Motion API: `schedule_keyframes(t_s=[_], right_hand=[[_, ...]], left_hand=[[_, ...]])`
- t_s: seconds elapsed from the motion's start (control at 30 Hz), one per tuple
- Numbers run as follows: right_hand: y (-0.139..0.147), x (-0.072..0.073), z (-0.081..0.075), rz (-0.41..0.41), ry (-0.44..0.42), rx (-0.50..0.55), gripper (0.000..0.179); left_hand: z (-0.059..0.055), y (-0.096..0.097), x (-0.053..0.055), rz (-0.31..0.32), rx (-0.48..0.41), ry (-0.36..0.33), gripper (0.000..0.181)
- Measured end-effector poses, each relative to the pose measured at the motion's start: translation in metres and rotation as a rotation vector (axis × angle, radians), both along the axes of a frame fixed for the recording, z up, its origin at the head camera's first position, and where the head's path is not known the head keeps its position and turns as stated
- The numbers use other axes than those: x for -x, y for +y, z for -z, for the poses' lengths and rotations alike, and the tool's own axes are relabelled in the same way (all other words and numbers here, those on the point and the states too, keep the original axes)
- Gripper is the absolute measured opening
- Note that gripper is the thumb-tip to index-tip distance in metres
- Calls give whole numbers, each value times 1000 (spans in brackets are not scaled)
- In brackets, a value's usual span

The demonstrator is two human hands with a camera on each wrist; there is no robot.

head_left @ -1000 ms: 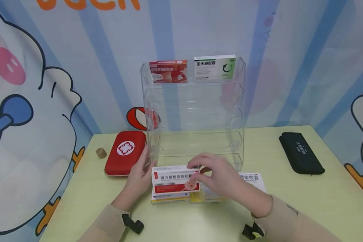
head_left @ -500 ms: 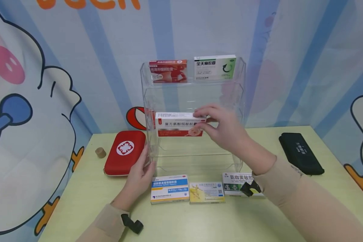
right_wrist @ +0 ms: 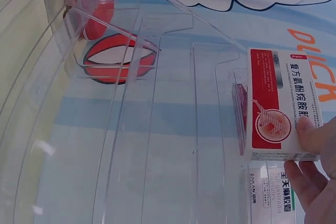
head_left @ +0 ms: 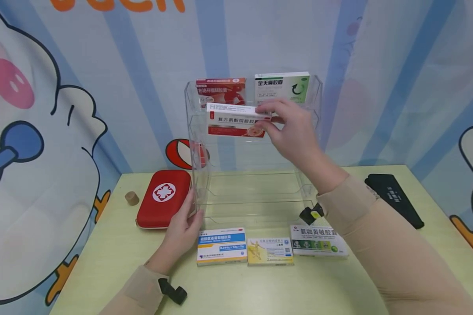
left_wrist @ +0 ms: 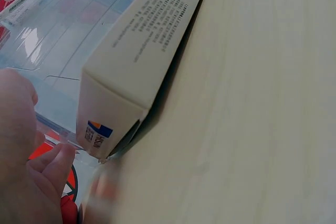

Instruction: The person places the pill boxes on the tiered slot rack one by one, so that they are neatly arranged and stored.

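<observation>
My right hand (head_left: 293, 131) pinches the right end of a white-and-red medicine box (head_left: 232, 120), thumb in front. It holds the box in front of the clear tiered display rack (head_left: 256, 203), just below the top tier. In the right wrist view the medicine box (right_wrist: 281, 103) appears near the rack's upper tiers. My left hand (head_left: 181, 227) grips the rack's lower left side; its fingertips are partly hidden there. On the top tier stand a red medicine box (head_left: 220, 91), its lower part partly covered, and a white-and-green medicine box (head_left: 281, 87).
Before the rack lie a blue-and-white box (head_left: 221, 246), a yellow box (head_left: 270, 251) and a white box with green (head_left: 318, 240). A red first-aid case (head_left: 163, 199) and a cork-like cylinder (head_left: 132, 198) are at left. A black pouch (head_left: 394, 199) lies at right.
My right hand has lifted the white-and-red box from above the table boxes up to near the rack's top tier. The left hand has stayed at the rack's lower left.
</observation>
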State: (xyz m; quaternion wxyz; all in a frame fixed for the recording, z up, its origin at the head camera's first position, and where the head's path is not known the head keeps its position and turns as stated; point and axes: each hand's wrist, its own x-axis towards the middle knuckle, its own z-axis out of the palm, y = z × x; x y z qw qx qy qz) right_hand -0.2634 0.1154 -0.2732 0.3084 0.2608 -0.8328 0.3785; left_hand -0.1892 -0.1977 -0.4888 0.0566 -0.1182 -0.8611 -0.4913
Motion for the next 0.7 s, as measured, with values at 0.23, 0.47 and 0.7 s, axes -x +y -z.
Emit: schedule_keyframes(t_s=[0.23,0.47,0.7], right_hand=[[-10,13,-4,64,-42,-5,28],[-18,20,3,126,-57,-53,26],[-22,25,10,130,-41,-69,25]], left_hand=[[1,-1,0,6,-1,3,91],[2,-2,0,-3,7,15,92],[4,-2,2,5,0,17,92]])
